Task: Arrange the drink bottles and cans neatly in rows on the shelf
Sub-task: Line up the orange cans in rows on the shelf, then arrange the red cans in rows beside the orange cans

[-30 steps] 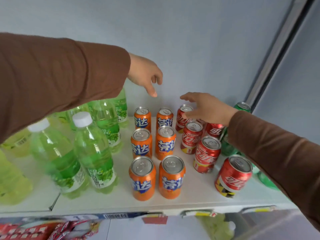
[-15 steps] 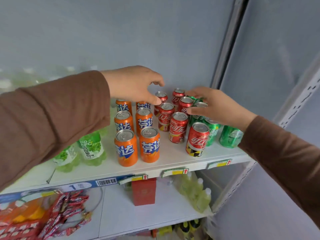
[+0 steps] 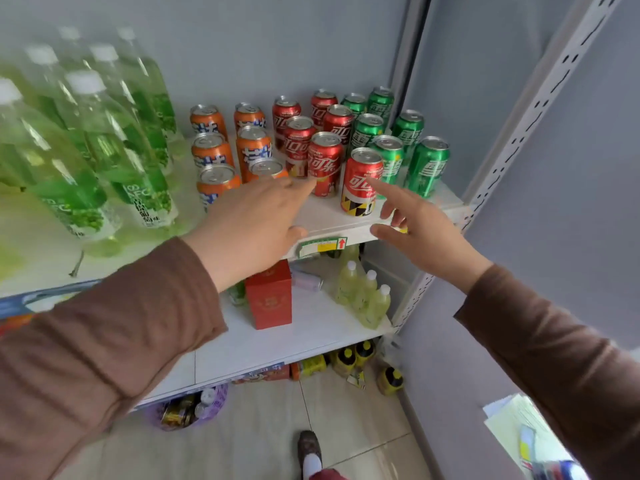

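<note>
A: Upper left of frame: green bottles [image 3: 104, 147] on the shelf [image 3: 332, 216], white caps, heavily motion-blurred; labels unreadable, the leftmost cut off by the frame edge.

B: Centre?

A: Orange cans [image 3: 211, 150] in two columns. The front pair is partly hidden behind the left hand [image 3: 252, 223]; only their tops and a strip of label show. That hand is flat, fingers straight and together, holding nothing. Whether the fingertips touch the red can behind them, I cannot tell.

B: Next right?

A: Red cans [image 3: 325, 161], upright, rear ones overlapped by those in front. One red can with a yellow-black base [image 3: 362, 181] stands nearest the shelf's front edge, a little apart from the others.

B: Right hand?

A: Right hand [image 3: 419, 226], fingers spread, index finger extended toward that can. Contact not resolvable. Grips nothing.

B: Far right?

A: Green cans [image 3: 398, 140], upright, near the shelf upright [image 3: 519, 133]. Lower shelf: a red box [image 3: 270, 299], partly behind the left wrist, and pale bottles [image 3: 363, 296].
</note>
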Available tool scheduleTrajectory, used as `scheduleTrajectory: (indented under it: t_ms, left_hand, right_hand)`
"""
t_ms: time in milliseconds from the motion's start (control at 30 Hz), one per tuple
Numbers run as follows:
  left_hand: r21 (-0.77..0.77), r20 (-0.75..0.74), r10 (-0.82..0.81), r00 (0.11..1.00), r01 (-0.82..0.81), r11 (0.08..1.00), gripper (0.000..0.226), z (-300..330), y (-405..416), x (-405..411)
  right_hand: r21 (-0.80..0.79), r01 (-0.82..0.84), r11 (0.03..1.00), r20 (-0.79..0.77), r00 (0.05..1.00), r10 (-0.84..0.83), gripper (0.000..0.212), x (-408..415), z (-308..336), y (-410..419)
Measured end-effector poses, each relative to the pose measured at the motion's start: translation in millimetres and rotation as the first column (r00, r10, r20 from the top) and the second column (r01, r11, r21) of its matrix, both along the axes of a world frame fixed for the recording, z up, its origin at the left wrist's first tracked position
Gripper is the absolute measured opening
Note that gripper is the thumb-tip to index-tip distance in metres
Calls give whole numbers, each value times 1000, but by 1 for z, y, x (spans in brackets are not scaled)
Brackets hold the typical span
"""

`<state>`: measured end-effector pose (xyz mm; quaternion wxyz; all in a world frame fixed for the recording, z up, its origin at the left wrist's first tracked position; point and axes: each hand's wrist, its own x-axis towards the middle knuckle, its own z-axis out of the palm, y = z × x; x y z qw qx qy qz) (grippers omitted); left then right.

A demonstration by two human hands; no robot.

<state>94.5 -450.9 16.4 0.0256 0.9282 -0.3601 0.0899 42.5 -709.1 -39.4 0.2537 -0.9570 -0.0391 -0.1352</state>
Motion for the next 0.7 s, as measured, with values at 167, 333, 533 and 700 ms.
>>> scheduleTrajectory:
  t_ms: [167, 333, 533, 700]
  left_hand:
    - [57, -1, 71, 997, -71, 996, 80, -71, -8, -23]
    - [140, 2, 90, 996, -89, 986, 89, -118, -20, -31]
    - [202, 18, 116, 993, -118, 972, 98, -164, -34, -30]
    - [233, 26, 143, 989, -145, 962, 103, -190, -40, -28]
  right_hand:
    - [36, -10, 999, -81, 997, 13, 76, -15, -55, 14]
    - [-8, -26, 1000, -109, 994, 25, 78, -15, -97, 18]
    - [-160, 5, 987, -99, 995, -21, 82, -2, -130, 19]
    - [-298, 13, 954, -68, 997, -35, 86, 7, -144, 23]
